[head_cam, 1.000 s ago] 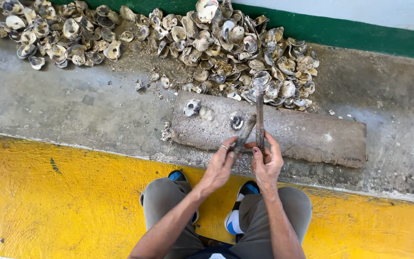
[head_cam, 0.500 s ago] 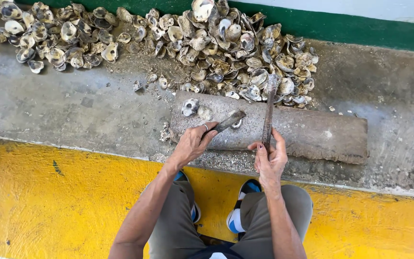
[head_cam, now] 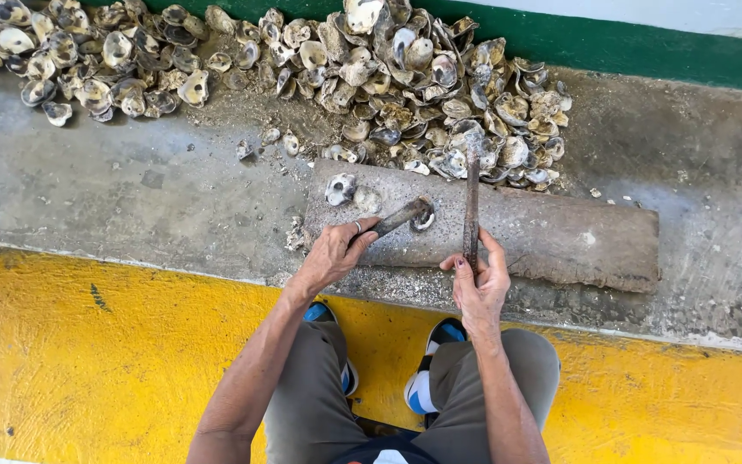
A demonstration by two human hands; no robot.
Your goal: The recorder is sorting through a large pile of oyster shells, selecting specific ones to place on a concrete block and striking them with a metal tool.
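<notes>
An oyster shell (head_cam: 423, 215) is seen lying on a weathered wooden board (head_cam: 560, 236), toward the board's 9 o'clock end. A short metal tool (head_cam: 397, 219) is gripped in the closed left hand (head_cam: 337, 253), its tip laid against the shell; a ring is worn on one finger of that hand. At 3 o'clock of the shell, a long rusty iron bar (head_cam: 471, 206) is clasped near its lower end by the closed right hand (head_cam: 478, 283), the bar pointing toward 12 o'clock, its far end reaching the shell heap. Two further shells (head_cam: 341, 187) are set on the board at 10 o'clock of the worked shell. The board is laid on a grey concrete ledge (head_cam: 130, 193). A large pile of shells (head_cam: 405, 77) is spread along the ledge from 10 to 1 o'clock, against a green painted band (head_cam: 646, 47). A few loose shells (head_cam: 268, 142) are scattered between pile and board. At 6 o'clock, a yellow painted floor (head_cam: 88, 361) is noted, with bent knees in grey trousers (head_cam: 508, 378) and blue and white shoes (head_cam: 427, 382) beneath.
</notes>
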